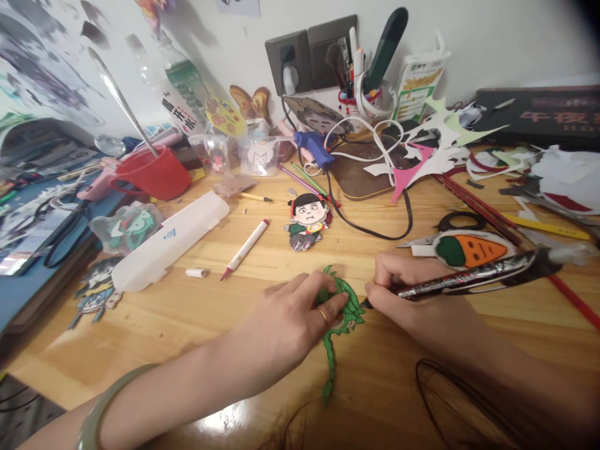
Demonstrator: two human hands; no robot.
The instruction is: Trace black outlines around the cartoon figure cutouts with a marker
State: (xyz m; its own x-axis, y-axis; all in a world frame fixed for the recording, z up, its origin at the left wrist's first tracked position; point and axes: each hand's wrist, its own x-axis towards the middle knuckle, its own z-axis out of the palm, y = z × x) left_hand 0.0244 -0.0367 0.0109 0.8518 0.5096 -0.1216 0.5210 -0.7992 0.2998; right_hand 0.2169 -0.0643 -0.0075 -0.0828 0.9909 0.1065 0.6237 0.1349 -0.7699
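Observation:
A cut-out paper figure with green hair [355, 306] and a long green braid lies on the wooden table. My left hand [300, 312], with a ring and a bangle on the wrist, holds it down with bent fingers that hide part of it. From the right, my right hand [398, 290] is closed around a black patterned pen [464, 276]. The pen's dark tip meets the right edge of the green hair. Just beyond the hands lies another cut-out figure [308, 220] with black hair and a green top.
An uncapped marker [244, 250], its cap [196, 273] and a white plastic case [171, 240] lie to the left. A red mug [157, 174] stands behind them. A blue glue gun [313, 147] with a cable is at the back. A carrot cut-out [473, 250] and scissors [462, 221] lie right.

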